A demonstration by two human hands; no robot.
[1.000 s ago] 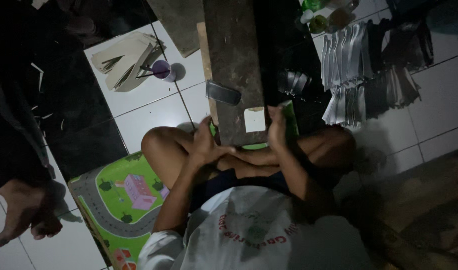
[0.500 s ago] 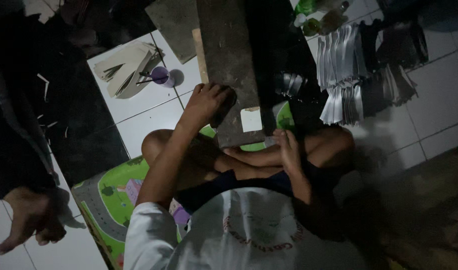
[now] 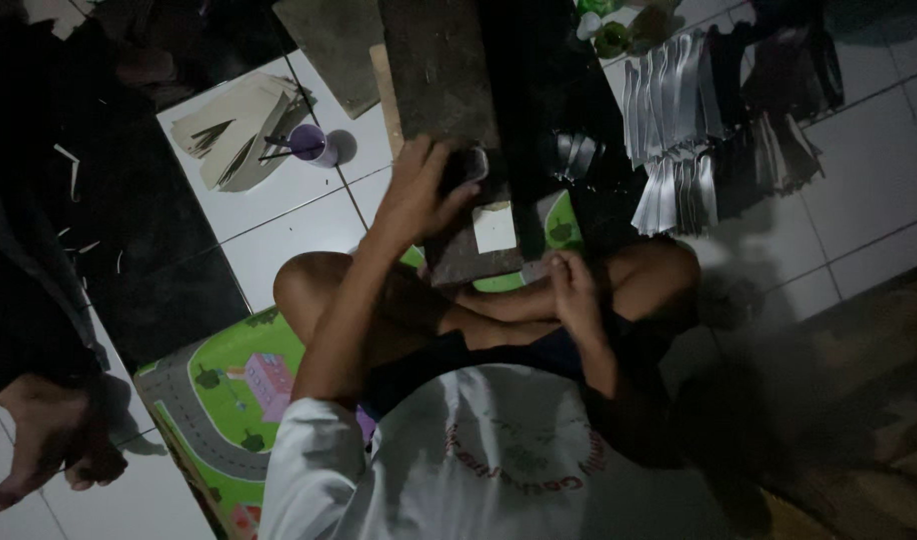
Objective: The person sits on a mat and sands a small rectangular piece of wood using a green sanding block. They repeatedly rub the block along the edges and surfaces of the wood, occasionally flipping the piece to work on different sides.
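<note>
Person seated cross-legged on play mat (image 3: pixel 214 385), tiled floor. Left hand (image 3: pixel 419 195) reaches onto dark wooden board (image 3: pixel 444 90), fingers curled around small dark flat object (image 3: pixel 466 165) lying on board (kind unclear, dim light). Right hand (image 3: pixel 569 295) rests near knee, loosely closed; whether it holds anything cannot be told. White paper square (image 3: pixel 496 228) just beside left hand.

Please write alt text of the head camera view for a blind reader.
A person sits cross-legged on a colourful play mat in dim light, left hand gripping a small dark object on a wooden board; right hand rests by the knee.
</note>
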